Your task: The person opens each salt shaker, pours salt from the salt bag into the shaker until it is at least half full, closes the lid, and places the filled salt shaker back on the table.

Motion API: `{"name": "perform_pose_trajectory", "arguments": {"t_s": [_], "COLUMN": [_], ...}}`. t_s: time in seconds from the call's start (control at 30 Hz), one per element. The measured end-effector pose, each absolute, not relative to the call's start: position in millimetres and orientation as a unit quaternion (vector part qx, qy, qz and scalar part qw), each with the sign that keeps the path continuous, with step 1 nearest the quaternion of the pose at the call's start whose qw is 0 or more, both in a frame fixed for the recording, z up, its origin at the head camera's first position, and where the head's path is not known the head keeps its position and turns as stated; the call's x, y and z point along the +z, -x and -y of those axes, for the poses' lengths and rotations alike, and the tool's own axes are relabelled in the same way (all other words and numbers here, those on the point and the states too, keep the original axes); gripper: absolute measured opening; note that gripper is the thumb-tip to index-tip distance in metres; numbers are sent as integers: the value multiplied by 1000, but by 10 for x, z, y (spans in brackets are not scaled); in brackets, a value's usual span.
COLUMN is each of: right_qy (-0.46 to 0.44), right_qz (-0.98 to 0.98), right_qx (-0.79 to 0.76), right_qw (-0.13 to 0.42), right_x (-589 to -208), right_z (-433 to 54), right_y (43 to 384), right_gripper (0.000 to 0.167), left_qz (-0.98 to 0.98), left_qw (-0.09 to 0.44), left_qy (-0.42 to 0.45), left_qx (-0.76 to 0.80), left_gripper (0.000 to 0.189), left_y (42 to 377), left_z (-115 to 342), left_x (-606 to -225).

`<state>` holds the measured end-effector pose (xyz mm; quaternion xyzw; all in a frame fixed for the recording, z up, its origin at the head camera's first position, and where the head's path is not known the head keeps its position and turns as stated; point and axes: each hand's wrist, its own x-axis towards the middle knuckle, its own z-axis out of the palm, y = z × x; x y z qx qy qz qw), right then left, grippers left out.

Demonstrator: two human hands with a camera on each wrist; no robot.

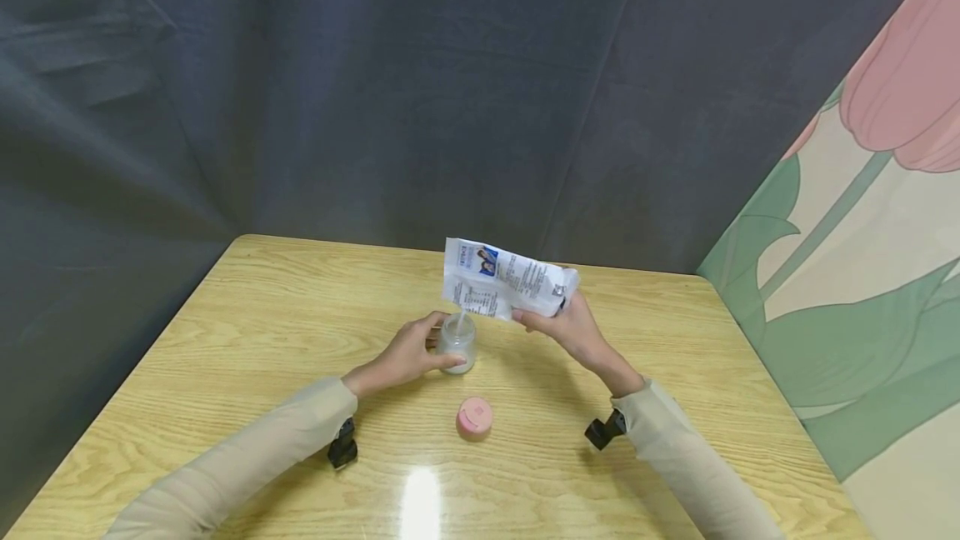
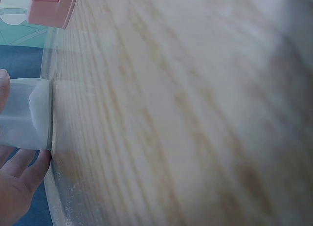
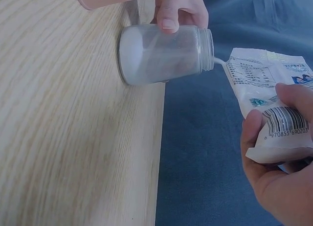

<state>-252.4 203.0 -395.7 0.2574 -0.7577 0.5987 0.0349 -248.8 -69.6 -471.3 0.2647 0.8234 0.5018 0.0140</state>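
Observation:
A clear glass jar (image 1: 459, 344) stands upright on the table, held at its side between the thumb and fingers of my left hand (image 1: 401, 355). White grainy stuff (image 3: 131, 54) covers its bottom. Over the jar, my right hand (image 1: 576, 332) grips a white printed packet (image 1: 510, 280) at its barcode end and tilts it down toward the mouth. From the packet's lower corner a thin white stream (image 3: 219, 61) runs into the jar. The left wrist view shows the jar's lower part (image 2: 29, 111) with fingertips near its base.
A pink lid (image 1: 474, 418) lies on the wooden table (image 1: 300, 298), nearer to me than the jar. Behind the table hangs a dark curtain (image 1: 420, 107). On the right is a wall (image 1: 847, 273) painted with flowers. Both wrists carry small black cameras.

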Motion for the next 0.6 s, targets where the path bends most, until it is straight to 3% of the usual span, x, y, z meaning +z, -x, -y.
{"name": "perform_pose_trajectory", "arguments": {"t_s": [0.6], "right_qy": [-265], "right_qz": [761], "right_qx": [591], "right_qw": [32], "right_x": [-3917], "right_z": [-2033], "right_y": [2497], "right_gripper": [47], "left_qz": [-827], "left_qw": [15], "left_qy": [-260], "left_qx": [498], "left_gripper": [63], "left_y": [2492], "left_z": [697], "left_x": [-4717]}}
